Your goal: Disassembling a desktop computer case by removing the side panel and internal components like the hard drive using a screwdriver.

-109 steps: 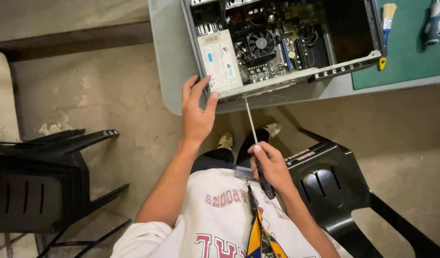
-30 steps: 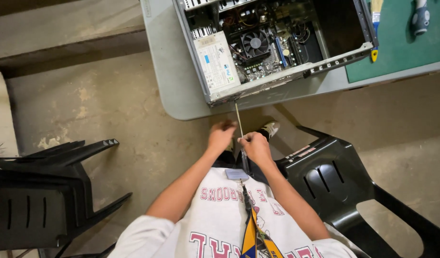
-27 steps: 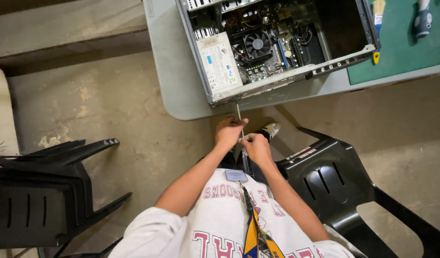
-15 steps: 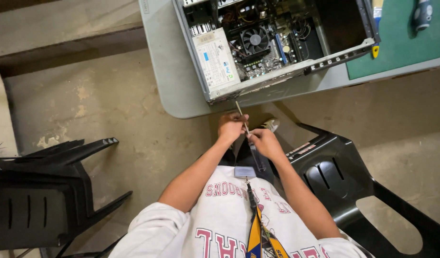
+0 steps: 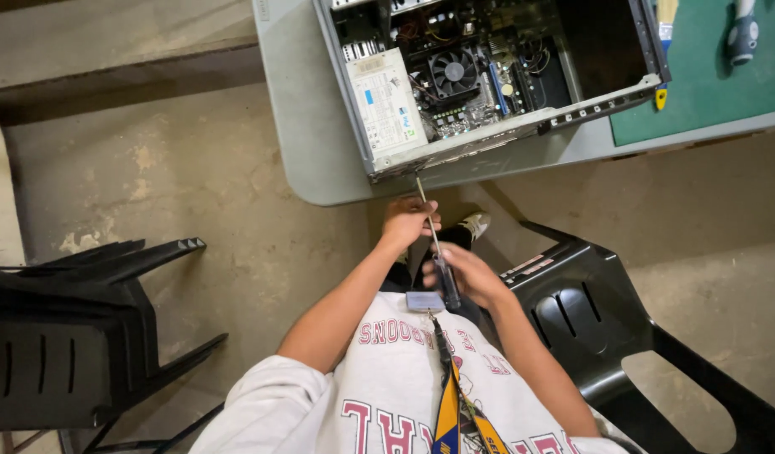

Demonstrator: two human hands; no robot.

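Note:
An open desktop computer case [image 5: 488, 80] lies on its side on a grey table [image 5: 307, 126], showing a fan, circuit boards and a white-labelled power unit. My right hand [image 5: 471, 276] grips the dark handle of a long thin screwdriver [image 5: 433, 240]. The tip of the screwdriver points up at the lower edge of the case. My left hand [image 5: 408, 220] pinches the metal shaft partway up, just below the table edge. Both hands are close together in front of my chest.
A black plastic chair [image 5: 623, 336] stands at my right and a stack of black chairs [image 5: 68, 336] at my left on the concrete floor. A green mat [image 5: 707, 84] with a dark-handled tool [image 5: 743, 34] lies on the table, right of the case.
My left hand left the front edge of the case and came down onto the screwdriver shaft. Both hands have since drawn together below the table edge, and the view has shifted slightly.

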